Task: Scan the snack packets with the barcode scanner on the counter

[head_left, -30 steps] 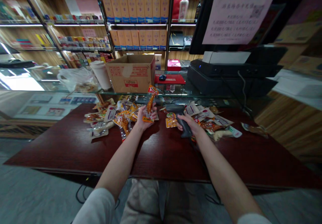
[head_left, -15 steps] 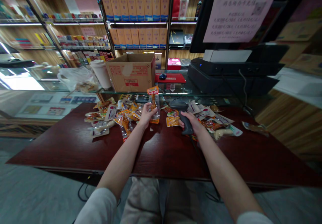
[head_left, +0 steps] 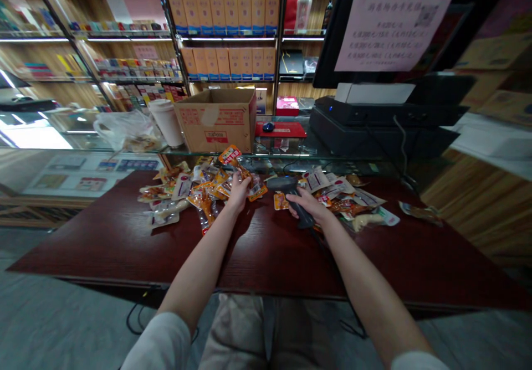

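Note:
My left hand (head_left: 238,191) is closed on an orange-labelled snack packet (head_left: 231,156), a clear vacuum pack with brown meat inside, tilted with its label end up to the left. In my right hand (head_left: 308,206) is a black barcode scanner (head_left: 303,218), its head (head_left: 282,184) turned left toward the packet. Several sealed snack packets (head_left: 182,186) lie in a heap to the left of my left hand. Another heap of packets (head_left: 349,199) lies right of the scanner, and a small orange packet (head_left: 280,200) sits just beneath the scanner's head.
A cardboard box (head_left: 216,121), a white cup (head_left: 166,122) and a plastic bag (head_left: 127,129) stand on the glass counter behind the dark red table (head_left: 266,259). A mouse (head_left: 268,127) lies beside them. At right rises a monitor (head_left: 336,37) with a paper sign. One packet (head_left: 420,213) lies apart at right.
The packet in my left hand has tipped from upright to a leftward slant, and that hand has shifted slightly left. My right hand has moved the scanner left and turned its head toward the packet.

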`<state>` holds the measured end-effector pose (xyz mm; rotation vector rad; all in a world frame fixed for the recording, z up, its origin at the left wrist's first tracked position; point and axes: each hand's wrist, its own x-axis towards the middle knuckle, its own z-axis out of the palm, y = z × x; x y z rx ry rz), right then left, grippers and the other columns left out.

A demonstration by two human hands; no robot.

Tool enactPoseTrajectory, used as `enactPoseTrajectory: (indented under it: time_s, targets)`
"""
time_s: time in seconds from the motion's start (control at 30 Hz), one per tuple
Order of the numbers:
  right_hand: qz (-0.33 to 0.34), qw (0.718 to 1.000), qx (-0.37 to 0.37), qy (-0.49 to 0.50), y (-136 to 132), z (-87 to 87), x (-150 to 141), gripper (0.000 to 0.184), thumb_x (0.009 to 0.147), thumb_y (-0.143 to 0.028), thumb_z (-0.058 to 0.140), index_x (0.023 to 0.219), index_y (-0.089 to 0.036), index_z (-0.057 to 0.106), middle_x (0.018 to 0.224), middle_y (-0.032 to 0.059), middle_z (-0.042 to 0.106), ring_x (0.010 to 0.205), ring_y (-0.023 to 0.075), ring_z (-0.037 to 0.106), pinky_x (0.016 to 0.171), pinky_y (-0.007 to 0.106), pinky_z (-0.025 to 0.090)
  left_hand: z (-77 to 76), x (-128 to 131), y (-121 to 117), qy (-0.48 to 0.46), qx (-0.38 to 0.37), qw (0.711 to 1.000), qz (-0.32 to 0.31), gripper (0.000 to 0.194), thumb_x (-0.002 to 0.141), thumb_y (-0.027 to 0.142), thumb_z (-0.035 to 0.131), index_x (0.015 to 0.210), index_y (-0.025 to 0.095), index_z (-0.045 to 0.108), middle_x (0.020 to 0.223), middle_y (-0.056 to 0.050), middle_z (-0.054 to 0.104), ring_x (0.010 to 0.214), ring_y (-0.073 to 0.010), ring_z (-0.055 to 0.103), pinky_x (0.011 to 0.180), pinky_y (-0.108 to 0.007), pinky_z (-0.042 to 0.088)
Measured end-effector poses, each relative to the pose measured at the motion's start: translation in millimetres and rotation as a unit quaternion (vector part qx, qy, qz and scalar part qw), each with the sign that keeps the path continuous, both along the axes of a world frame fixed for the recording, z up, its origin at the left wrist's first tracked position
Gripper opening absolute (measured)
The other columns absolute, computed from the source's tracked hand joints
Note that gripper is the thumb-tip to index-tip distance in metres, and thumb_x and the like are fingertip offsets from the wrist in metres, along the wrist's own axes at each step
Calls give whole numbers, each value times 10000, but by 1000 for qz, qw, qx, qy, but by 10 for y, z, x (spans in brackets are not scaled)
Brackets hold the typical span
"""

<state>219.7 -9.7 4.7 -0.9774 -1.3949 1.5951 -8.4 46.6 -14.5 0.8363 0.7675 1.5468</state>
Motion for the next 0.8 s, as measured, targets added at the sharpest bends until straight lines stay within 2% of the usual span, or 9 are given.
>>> enactPoseTrajectory:
  time_s: [0.13, 0.23, 0.37, 0.47, 0.53, 0.57, 0.7, 0.77, 0.8]
  targets:
    - [9, 1000, -1, 3, 54, -86, -25, 453, 725, -480, 746, 995, -222, 489, 501, -93, 508, 389, 101, 458, 376, 216, 368, -15, -4, -20, 13, 16, 1000, 1, 481, 748, 250, 761, 1112, 252, 446, 1021, -12, 699, 874, -165, 711, 862, -368, 564]
    - [5, 1000, 8, 11, 63, -111, -57, 458, 705, -464, 761, 968, -217, 478, 614, -63, 595, 389, 78, 450, 361, 210, 370, -58, 2, -6, 55, 38, 997, 24, 495, 751, 295, 755, 1153, 253, 470, 1046, -31, 689, 891, -161, 688, 838, -347, 562]
    - [11, 1000, 17, 13, 36, -73, -69, 399, 746, -456, 733, 924, -215, 470, 699, -35, 636, 394, 63, 450, 365, 207, 385, -98, 20, 43, 136, 40, 988, 57, 457, 799, 320, 686, 1207, 238, 498, 1076, -58, 680, 865, -164, 671, 815, -349, 562]
    - [26, 999, 7, 17, 11, -22, -39, 376, 758, -454, 724, 915, -212, 482, 649, -48, 606, 387, 66, 440, 365, 205, 380, -72, -4, 64, 245, 41, 962, 112, 461, 828, 236, 626, 1271, 204, 503, 1155, -92, 669, 1013, -206, 663, 931, -386, 534]
    - [13, 1000, -1, 22, 3, 9, -13, 375, 748, -446, 730, 908, -217, 481, 619, -59, 589, 388, 72, 444, 363, 203, 377, -25, -57, 42, 365, 54, 915, 161, 540, 822, 163, 588, 1351, 165, 477, 1282, -137, 624, 1195, -249, 599, 1044, -416, 472]
    - [-3, 1000, -1, 26, 3, 22, -1, 373, 742, -440, 734, 904, -219, 480, 615, -59, 589, 392, 75, 449, 364, 204, 377, 5, -91, 18, 433, 55, 881, 183, 595, 818, 137, 571, 1399, 133, 446, 1348, -171, 585, 1270, -275, 552, 1085, -437, 437]
    - [-67, 997, 7, 41, 33, 51, 59, 345, 736, -414, 734, 894, -218, 498, 623, -43, 599, 401, 83, 462, 364, 211, 377, 138, -205, -136, 661, 19, 702, 267, 746, 836, 154, 551, 1518, -1, 292, 1524, -316, 365, 1426, -408, 362, 1145, -570, 310]
    - [-90, 995, 10, 50, 64, 46, 104, 325, 740, -401, 729, 900, -215, 516, 674, -28, 625, 407, 77, 463, 363, 212, 378, 180, -200, -203, 730, 48, 624, 274, 690, 879, 169, 509, 1529, 33, 323, 1576, -292, 303, 1480, -409, 266, 1179, -596, 218]
    - [-102, 993, 12, 57, 82, 38, 130, 320, 738, -394, 729, 905, -214, 525, 719, -21, 645, 410, 70, 462, 362, 212, 378, 184, -176, -226, 758, 83, 596, 251, 635, 905, 170, 471, 1523, 75, 367, 1594, -253, 304, 1502, -380, 232, 1201, -582, 172]
